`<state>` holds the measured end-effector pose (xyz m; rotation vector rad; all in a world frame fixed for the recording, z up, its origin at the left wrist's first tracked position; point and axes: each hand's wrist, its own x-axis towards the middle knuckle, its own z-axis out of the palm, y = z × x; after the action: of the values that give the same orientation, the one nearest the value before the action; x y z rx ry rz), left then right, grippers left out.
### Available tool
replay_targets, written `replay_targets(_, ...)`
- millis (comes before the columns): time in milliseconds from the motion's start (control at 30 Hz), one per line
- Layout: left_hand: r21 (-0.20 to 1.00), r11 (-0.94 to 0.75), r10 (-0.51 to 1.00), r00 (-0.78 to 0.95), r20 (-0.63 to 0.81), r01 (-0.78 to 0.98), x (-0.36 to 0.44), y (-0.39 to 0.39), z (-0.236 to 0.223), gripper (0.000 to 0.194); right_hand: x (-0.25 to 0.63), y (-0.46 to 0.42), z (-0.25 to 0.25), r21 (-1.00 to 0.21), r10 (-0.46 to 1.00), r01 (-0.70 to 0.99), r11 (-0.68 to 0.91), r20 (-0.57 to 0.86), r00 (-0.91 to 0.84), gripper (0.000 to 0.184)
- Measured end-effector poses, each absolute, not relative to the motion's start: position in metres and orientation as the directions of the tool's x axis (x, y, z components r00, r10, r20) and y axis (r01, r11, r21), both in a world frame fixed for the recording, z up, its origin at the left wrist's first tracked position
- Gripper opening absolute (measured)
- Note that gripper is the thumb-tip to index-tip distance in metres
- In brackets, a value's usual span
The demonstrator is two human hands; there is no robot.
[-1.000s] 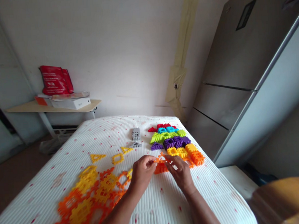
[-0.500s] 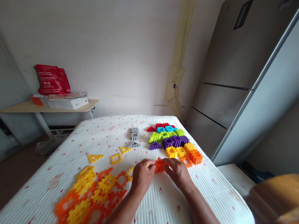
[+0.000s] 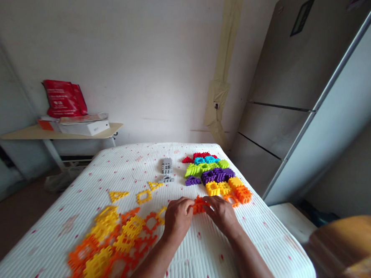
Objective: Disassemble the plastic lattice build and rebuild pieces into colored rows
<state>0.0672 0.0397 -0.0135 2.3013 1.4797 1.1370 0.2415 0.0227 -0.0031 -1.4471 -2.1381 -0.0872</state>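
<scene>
Between my two hands is a small stack of orange toothed building pieces (image 3: 199, 205) on the quilted cover. My left hand (image 3: 179, 217) has its fingers closed at the stack's left side, and my right hand (image 3: 220, 213) has its fingers curled round the right side. Stacks sorted by colour stand just beyond: orange (image 3: 243, 194), yellow (image 3: 213, 189), purple (image 3: 218, 175), green (image 3: 203, 169), light blue (image 3: 205, 159) and red (image 3: 201, 155). Left of my left arm lies a loose spread of yellow pieces (image 3: 97, 265) and orange pieces (image 3: 115, 271).
Grey pieces (image 3: 167, 166) stand near the middle of the covered table (image 3: 242, 244). A yellow triangle (image 3: 118, 196) and a yellow square frame (image 3: 144, 196) lie apart. A side table (image 3: 24, 134) with a red bag (image 3: 64, 98) is at left, a refrigerator (image 3: 274, 96) at right.
Both hands stay at the orange stack; my left hand and the stack have shifted very slightly right. The other pieces have not moved.
</scene>
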Motion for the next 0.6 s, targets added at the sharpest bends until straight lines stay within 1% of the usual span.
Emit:
replay_targets(267,0.506,-0.478,0.845,0.218,0.489,0.718,0.0673,0.0389,-0.0149,0.022,0.2414,0.0216,-0.0031,-0.26,0.847,0.873,0.413,0.462,-0.263,0.014)
replay_targets(500,0.519,-0.451,0.863,0.206,0.461,0.726,0.0667,0.0381,-0.0145,0.028,0.2414,0.0228,-0.0049,-0.282,0.863,0.877,0.389,0.444,-0.24,0.027)
replay_targets(600,0.525,-0.448,0.867,0.21,0.452,0.723,0.0669,0.0393,-0.0163,0.029,0.2409,0.0237,-0.0058,-0.297,0.874,0.879,0.374,0.43,-0.226,0.027)
